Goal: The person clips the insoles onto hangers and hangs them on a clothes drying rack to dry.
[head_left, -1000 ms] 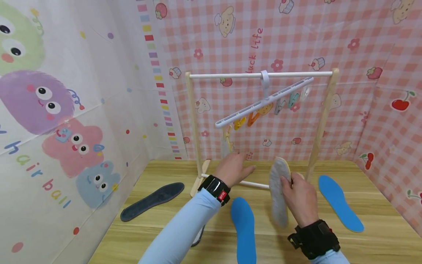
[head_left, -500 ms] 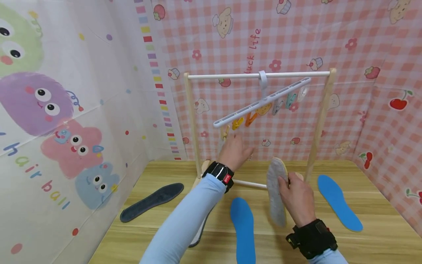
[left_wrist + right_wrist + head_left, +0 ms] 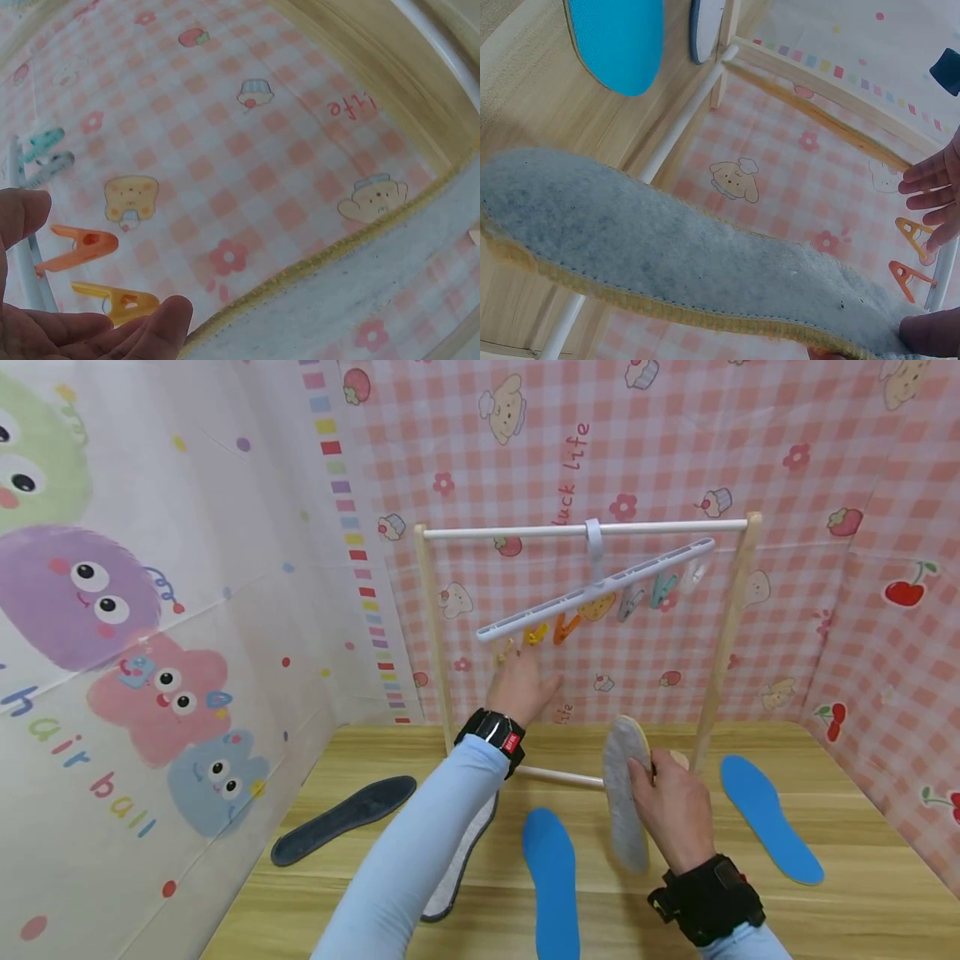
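Note:
My right hand (image 3: 675,810) pinches a grey felt insole with yellow edging (image 3: 624,793) between thumb and fingers, holding it upright above the table. Beneath the left end of a white clip hanger (image 3: 555,608), my left hand (image 3: 517,687) is raised with its fingers extended and thumb apart. Those fingertips are close to a yellow clip (image 3: 120,300); whether they touch it I cannot tell. Next to that clip hangs an orange clip (image 3: 566,628). A second grey insole with yellow edging (image 3: 360,277) hangs at the hanger's left end, mostly hidden by my left hand in the head view.
A wooden rack with a white top rail (image 3: 510,532) bears the hanger. Grey, teal and clear clips (image 3: 663,589) hang at its right. On the table lie a dark insole (image 3: 343,820), a grey dark-edged insole (image 3: 468,856) partly under my left arm, and blue insoles (image 3: 551,877).
My left hand has risen from beside the hanging insole to the clips at the hanger's left end. The hanger has turned slightly. My right hand keeps its hold on the insole, nearly still.

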`<state>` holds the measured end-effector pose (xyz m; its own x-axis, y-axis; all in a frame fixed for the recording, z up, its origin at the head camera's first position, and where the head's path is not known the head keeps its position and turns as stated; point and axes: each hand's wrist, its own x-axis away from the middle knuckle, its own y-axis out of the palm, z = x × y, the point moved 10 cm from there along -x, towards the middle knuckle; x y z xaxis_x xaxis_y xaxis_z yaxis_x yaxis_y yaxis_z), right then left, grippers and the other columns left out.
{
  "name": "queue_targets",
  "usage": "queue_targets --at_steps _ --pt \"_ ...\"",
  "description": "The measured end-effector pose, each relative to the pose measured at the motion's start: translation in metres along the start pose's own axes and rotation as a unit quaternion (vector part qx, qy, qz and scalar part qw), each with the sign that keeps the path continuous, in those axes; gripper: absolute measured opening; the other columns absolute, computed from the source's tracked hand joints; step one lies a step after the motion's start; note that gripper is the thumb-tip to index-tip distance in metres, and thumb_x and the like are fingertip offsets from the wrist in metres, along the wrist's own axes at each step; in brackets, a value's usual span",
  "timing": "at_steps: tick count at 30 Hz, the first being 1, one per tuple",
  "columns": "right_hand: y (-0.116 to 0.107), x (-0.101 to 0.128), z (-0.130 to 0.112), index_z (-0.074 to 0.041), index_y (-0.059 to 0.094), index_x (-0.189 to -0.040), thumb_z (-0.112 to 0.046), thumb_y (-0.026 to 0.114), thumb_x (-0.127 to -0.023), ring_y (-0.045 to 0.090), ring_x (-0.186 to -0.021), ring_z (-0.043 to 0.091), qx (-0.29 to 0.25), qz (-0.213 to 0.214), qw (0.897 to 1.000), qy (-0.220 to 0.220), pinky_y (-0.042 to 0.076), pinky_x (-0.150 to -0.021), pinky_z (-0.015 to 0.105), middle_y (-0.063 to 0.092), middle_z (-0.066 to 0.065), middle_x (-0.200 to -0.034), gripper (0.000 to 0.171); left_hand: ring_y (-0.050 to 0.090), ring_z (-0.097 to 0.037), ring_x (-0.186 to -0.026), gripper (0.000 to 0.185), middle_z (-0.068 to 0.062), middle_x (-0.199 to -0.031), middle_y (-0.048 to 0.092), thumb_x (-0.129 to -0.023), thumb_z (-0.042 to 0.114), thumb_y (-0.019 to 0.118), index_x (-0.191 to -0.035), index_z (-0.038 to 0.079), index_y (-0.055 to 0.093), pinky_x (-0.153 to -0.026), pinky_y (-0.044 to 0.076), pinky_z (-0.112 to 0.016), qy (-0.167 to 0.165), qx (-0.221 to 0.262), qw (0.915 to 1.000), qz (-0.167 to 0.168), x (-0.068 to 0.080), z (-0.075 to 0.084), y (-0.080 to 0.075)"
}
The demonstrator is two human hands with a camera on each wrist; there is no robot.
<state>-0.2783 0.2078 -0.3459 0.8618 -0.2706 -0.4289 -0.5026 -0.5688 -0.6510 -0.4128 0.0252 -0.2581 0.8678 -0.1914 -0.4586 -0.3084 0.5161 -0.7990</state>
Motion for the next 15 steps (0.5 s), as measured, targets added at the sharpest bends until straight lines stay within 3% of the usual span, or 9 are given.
queue_targets --at_steps 5,11,15 --pt "0.002 -0.001 -0.003 0.001 0.061 -0.088 -0.022 0.062 -0.098 0.056 -0.057 0.026 0.003 0.009 1.0 -0.01 0.039 -0.049 0.036 0.06 0.011 -0.067 0.025 0.066 -0.03 -0.103 0.067 -0.019 -0.123 0.062 -0.094 0.04 0.067 -0.137 -0.008 0.047 -0.085 0.054 -0.038 -0.018 -0.008 0.9996 0.023 -0.008 -0.006 -0.004" --pt "0.006 0.0 -0.003 0.001 0.061 -0.088 -0.023 0.062 -0.099 0.057 -0.056 0.025 0.0 -0.001 1.0 -0.004 0.039 -0.048 0.035 0.06 0.011 -0.067 0.026 0.067 -0.027 -0.093 0.046 -0.015 -0.11 0.067 -0.094 0.032 0.066 -0.122 -0.004 0.061 -0.079 0.054 -0.038 -0.037 -0.009 0.9983 0.044 -0.017 -0.006 -0.01" --pt "0.006 0.001 -0.005 0.001 0.06 -0.088 -0.023 0.062 -0.098 0.058 -0.057 0.026 -0.002 0.001 1.0 -0.009 0.039 -0.048 0.036 0.061 0.012 -0.068 0.026 0.068 -0.027 -0.087 0.042 -0.014 -0.103 0.068 -0.097 0.034 0.063 -0.116 -0.003 0.064 -0.074 0.055 -0.039 -0.036 -0.018 0.9981 0.047 -0.022 -0.003 -0.011"
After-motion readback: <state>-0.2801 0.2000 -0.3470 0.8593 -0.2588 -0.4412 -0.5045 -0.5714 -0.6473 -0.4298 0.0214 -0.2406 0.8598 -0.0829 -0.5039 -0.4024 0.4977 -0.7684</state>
